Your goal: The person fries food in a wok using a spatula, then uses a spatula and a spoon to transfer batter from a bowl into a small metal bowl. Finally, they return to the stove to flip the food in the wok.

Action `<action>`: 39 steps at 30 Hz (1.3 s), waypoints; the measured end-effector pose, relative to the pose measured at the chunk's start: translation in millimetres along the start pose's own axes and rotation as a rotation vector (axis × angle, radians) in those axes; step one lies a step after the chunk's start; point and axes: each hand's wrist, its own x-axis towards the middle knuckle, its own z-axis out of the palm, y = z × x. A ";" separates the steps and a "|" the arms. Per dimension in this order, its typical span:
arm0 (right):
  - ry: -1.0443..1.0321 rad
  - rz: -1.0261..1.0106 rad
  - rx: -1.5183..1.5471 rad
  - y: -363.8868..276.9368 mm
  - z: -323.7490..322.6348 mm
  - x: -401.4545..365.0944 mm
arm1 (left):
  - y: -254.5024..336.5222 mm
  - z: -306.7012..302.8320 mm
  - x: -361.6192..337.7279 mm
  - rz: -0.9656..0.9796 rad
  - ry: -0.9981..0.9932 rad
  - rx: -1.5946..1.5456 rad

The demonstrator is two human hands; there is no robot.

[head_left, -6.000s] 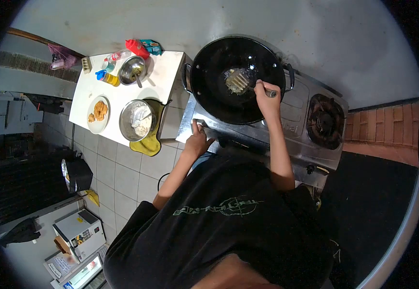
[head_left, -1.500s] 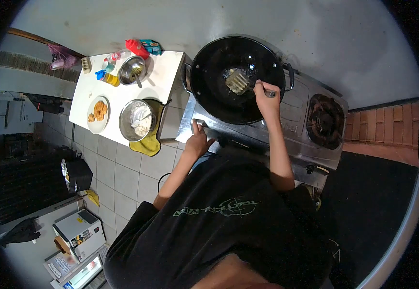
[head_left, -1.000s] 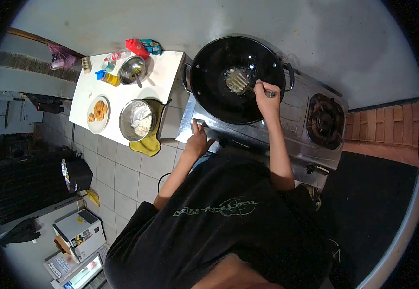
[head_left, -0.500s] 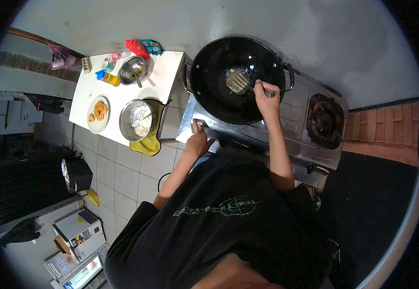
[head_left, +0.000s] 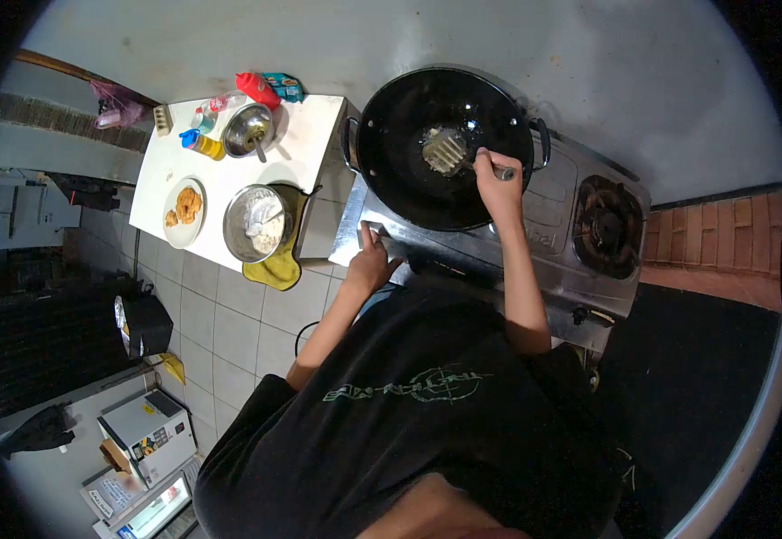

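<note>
My right hand (head_left: 499, 183) is wrapped round the handle of a slotted metal spatula (head_left: 446, 154). The spatula's head is down inside a large black wok (head_left: 409, 193), over some pale bits in shiny oil at the bottom. The wok sits on the left side of a steel gas stove (head_left: 548, 235). My left hand (head_left: 370, 267) rests at the stove's front left corner, with its fingers stretched out on the metal and the thumb apart. It holds nothing that I can see.
To the left, a white table (head_left: 159, 171) bears a steel bowl of white batter (head_left: 259, 222), a plate of fried food (head_left: 184, 214), a smaller steel bowl (head_left: 248, 129) and a red bottle (head_left: 257, 90). A yellow cloth (head_left: 272, 273) hangs over its edge. A bare burner (head_left: 608, 226) is at the right.
Hardly anything differs. Both hands, the spatula and the wok stay in place; the view and the shirt have shifted very slightly.
</note>
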 end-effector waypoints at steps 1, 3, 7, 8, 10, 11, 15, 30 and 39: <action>-0.001 0.001 -0.001 0.4 0.2 0.5 | 1.0 -1.8 -0.5 -0.003 -0.007 -0.003; -0.010 0.007 -0.019 -0.4 -1.3 0.5 | 3.7 -5.6 -2.2 -0.008 -0.014 0.001; 0.032 -0.034 -0.010 -0.1 1.5 0.0 | 3.6 -5.4 -0.8 -0.008 -0.024 0.019; 0.032 -0.033 -0.010 0.3 1.3 0.0 | 4.0 -5.9 -1.1 -0.008 -0.025 0.019; 0.017 -0.040 -0.014 0.0 0.9 0.3 | 5.2 -7.5 -1.8 -0.009 -0.032 0.032; 0.016 -0.040 -0.014 -1.5 0.7 -0.1 | 2.2 -2.8 -0.2 -0.010 -0.032 0.032; 0.016 -0.040 -0.004 -6.5 1.1 -2.0 | -11.6 20.0 8.2 0.047 0.015 0.082; 0.011 -0.017 -0.029 -6.9 -0.2 -3.0 | -4.7 8.7 2.8 0.036 0.023 0.081; -0.003 0.011 -0.030 -9.2 -0.4 -4.6 | -4.0 5.7 0.9 0.030 0.014 0.017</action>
